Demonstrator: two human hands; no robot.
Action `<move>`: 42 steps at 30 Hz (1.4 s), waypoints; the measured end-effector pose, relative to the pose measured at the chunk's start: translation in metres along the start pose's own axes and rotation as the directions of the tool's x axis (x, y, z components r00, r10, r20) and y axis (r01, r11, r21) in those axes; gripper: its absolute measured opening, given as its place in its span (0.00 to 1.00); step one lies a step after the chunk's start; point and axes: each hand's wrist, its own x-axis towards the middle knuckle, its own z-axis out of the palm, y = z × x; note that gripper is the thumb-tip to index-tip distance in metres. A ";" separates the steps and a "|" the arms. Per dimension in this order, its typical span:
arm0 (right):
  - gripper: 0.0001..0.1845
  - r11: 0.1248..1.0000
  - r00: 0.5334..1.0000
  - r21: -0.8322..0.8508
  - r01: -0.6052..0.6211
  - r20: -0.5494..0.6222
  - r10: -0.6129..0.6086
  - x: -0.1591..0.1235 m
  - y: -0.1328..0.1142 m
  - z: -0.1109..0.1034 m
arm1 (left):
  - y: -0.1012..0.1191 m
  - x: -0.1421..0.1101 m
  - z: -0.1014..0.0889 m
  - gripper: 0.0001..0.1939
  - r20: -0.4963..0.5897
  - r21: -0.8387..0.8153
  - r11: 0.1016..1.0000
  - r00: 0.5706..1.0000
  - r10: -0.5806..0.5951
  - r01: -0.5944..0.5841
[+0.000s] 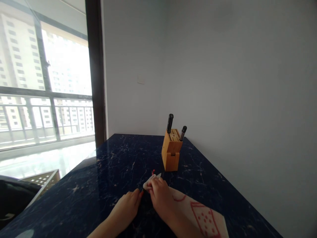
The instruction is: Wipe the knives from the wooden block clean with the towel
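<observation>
My right hand [159, 195] pinches a folded white cloth or paper [150, 181] at its fingertips. A small red item [153, 172] pokes out just beyond that white piece, and its shape is too small to make out. My left hand [126, 208] sits close beside the right, its fingertips curled in by a dark area between the hands, and I cannot tell whether they grip anything. Under my right forearm lies a cream cloth with a red print [201, 215]. All of this rests on a dark blue marble countertop [111, 158].
A wooden knife block [171, 150] holding two dark-handled knives stands just beyond my hands. A grey wall runs along the counter's right side. At the left are a large window, a dark bag-like object [15, 198] and a perforated panel [42, 180].
</observation>
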 end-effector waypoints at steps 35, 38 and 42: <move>0.11 0.932 0.970 -0.275 -0.236 -0.132 0.206 0.010 0.042 -0.014 | 0.000 -0.003 -0.002 0.17 -0.010 0.022 0.999 1.000 0.024 -0.023; 0.11 0.950 0.979 -0.242 -0.200 -0.083 0.185 0.008 0.035 -0.013 | -0.001 -0.003 -0.001 0.18 -0.021 0.025 1.000 1.000 0.011 -0.011; 0.10 0.982 0.994 -0.157 -0.108 -0.013 0.107 0.004 0.016 -0.012 | -0.001 -0.002 0.000 0.18 -0.019 0.012 1.000 1.000 0.008 -0.008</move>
